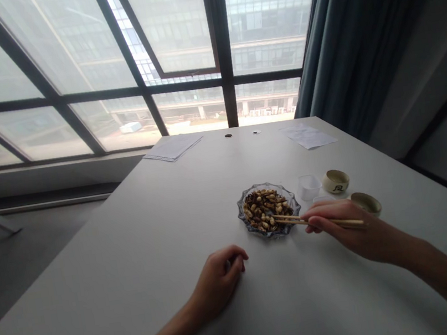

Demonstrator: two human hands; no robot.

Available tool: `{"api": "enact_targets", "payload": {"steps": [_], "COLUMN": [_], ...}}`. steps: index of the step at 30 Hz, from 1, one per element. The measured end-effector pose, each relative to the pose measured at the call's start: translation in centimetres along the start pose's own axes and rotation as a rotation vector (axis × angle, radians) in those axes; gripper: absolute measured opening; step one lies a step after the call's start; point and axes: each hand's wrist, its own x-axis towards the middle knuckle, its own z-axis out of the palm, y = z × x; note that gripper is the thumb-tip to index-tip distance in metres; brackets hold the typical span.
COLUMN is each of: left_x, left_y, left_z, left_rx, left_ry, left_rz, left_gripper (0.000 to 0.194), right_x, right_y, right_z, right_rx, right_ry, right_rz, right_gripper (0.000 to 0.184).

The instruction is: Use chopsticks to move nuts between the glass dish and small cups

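Observation:
My right hand holds a pair of wooden chopsticks, its fingers wrapped round them. Their tips reach into a glass dish filled with nuts and dark bits. My left hand rests on the white table, left of the dish, with its fingers curled under; I cannot make out anything in it.
Behind my right hand stand a small clear cup and two small ceramic cups. Papers lie at the table's far end, before a large window. A dark curtain hangs at the right.

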Motion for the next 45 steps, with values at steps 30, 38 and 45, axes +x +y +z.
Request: {"api": "enact_targets", "payload": {"steps": [30,38,45], "left_x": [0.1,0.0,0.2], "left_y": [0.1,0.0,-0.2], "left_z": [0.1,0.0,0.1], "left_rx": [0.019,0.012,0.006], "left_ry": [-0.007,-0.009,-0.007], "left_rz": [-0.004,0.000,0.018], "left_gripper": [0.025,0.024,0.025], "right_x": [-0.6,-2.9,-9.8], "right_y": [2.6,1.8,3.4], "right_z": [4.7,0.2,-3.8], "right_rx": [0.613,0.627,0.573], "right_ry": [0.501,0.727,1.115], "right_rz": [0.351,0.328,0.385], "right_gripper": [0.046,0.046,0.034]}}
